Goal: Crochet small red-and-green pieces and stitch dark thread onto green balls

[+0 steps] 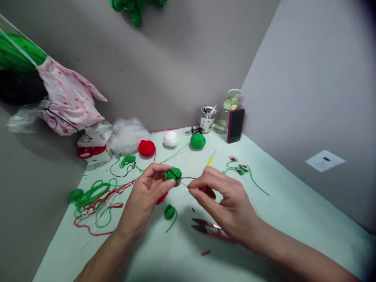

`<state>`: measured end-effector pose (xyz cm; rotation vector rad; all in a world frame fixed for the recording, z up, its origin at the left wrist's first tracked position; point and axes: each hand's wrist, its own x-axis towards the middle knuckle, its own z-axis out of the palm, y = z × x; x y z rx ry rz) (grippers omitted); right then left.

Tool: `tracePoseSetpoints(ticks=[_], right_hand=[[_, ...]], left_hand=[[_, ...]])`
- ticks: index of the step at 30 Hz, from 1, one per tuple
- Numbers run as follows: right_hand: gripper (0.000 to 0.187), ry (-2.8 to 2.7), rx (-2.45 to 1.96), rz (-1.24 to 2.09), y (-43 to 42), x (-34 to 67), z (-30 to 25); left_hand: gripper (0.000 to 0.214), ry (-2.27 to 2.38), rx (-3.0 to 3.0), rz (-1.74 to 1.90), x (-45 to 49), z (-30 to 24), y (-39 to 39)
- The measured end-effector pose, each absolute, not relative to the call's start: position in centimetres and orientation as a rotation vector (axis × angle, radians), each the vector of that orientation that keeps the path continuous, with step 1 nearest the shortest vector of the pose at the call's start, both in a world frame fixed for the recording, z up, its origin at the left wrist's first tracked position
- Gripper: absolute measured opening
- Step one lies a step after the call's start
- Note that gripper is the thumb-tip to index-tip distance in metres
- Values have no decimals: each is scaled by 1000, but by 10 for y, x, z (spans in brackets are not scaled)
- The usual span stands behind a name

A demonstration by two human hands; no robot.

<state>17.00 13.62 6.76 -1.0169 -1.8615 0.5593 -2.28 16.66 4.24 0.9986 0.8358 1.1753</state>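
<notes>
My left hand pinches a small green crocheted piece with dark yarn lines across it. To its right, my right hand has thumb and forefinger closed on a thin needle whose other end meets the green piece. A black thread runs from the piece toward my right fingers. Below the hands lies another small green crocheted piece with a yarn tail. Thread snips with red handles rest partly under my right hand. A red item is mostly hidden behind my left hand.
Tangled green and red yarn covers the left side. Behind stand red, white and green yarn balls, white stuffing, a pen cup, a bottle and a phone. A yellow-handled hook lies nearby.
</notes>
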Motion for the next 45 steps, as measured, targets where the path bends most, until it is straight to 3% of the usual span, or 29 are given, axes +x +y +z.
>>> tracePoseSetpoints(ticks=[45], right_hand=[[10, -1647, -922, 818, 151, 164, 42]], left_hand=[[18, 772, 841, 1172, -11, 47, 155]])
